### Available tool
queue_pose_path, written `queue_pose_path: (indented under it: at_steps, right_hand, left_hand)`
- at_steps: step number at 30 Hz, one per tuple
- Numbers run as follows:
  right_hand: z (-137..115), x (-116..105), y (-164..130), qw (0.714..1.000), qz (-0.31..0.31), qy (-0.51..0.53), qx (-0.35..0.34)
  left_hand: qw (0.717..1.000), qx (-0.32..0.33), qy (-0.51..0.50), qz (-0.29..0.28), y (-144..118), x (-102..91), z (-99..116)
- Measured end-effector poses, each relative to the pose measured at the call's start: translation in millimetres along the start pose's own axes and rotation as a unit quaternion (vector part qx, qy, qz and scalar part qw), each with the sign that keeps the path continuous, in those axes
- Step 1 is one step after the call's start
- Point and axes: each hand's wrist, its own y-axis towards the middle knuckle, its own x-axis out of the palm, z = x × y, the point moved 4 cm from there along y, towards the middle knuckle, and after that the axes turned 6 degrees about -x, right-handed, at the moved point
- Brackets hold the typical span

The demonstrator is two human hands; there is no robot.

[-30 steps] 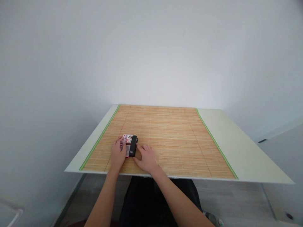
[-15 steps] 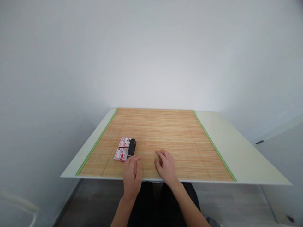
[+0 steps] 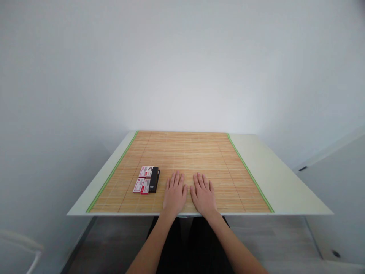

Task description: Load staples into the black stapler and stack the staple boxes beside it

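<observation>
My left hand [image 3: 175, 193] lies flat on the bamboo mat [image 3: 182, 152], palm down, fingers stretched out and holding nothing. Beside it, my right hand [image 3: 203, 195] rests the same way near the front edge, also empty. To the left of my left hand, and apart from it, is a black stapler [image 3: 153, 180] lying lengthwise away from me. Against the stapler's left side sit small red-and-white boxes, among them an upper box [image 3: 146, 171] with a picture on it and a lower box [image 3: 138, 185].
The mat has green edging [image 3: 251, 173] and covers much of a white table [image 3: 285, 182]. A pale wall [image 3: 182, 68] stands behind the table. My dark-clothed legs are under the front edge. A white curved bar [image 3: 23, 239] shows at lower left.
My left hand has moved right, away from the stapler, and flattened on the mat. My right hand has uncurled and lies flat. The stapler and boxes remain together on the mat.
</observation>
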Motion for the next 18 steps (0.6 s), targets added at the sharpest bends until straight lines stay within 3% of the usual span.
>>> queue_pose_path:
  at_steps: [6, 11, 13, 15, 16, 17, 18]
  right_hand:
    - [0.6, 1.2, 0.2, 1.0, -0.007, 0.006, 0.008]
    - [1.1, 1.8, -0.2, 1.0, -0.002, 0.004, 0.007]
    - [1.9, 1.8, -0.3, 1.0, -0.002, 0.004, 0.007]
    - [2.6, 2.6, -0.2, 1.0, -0.008, 0.007, 0.004]
    - [2.9, 3.1, -0.1, 1.0, -0.011, 0.009, 0.004]
    - [3.2, 3.5, 0.0, 1.0, -0.013, 0.01, 0.004]
    - [3.3, 3.7, 0.1, 1.0, -0.011, 0.011, 0.006]
  left_hand:
    - [1.0, -0.011, -0.003, -0.009, 2.0, -3.5, -0.2]
    - [0.995, -0.032, -0.099, -0.015, 1.9, -14.6, 5.5]
    - [0.988, -0.045, -0.147, -0.006, -6.3, -34.0, 21.1]
    - [0.967, -0.06, -0.247, 0.006, -21.7, -67.5, 45.2]
    - [0.948, -0.045, -0.314, -0.018, -31.6, -87.0, 60.9]
    - [0.919, -0.014, -0.386, -0.083, -43.0, -106.2, 78.5]
    - [0.873, 0.046, -0.447, -0.191, -57.1, -125.2, 98.6]
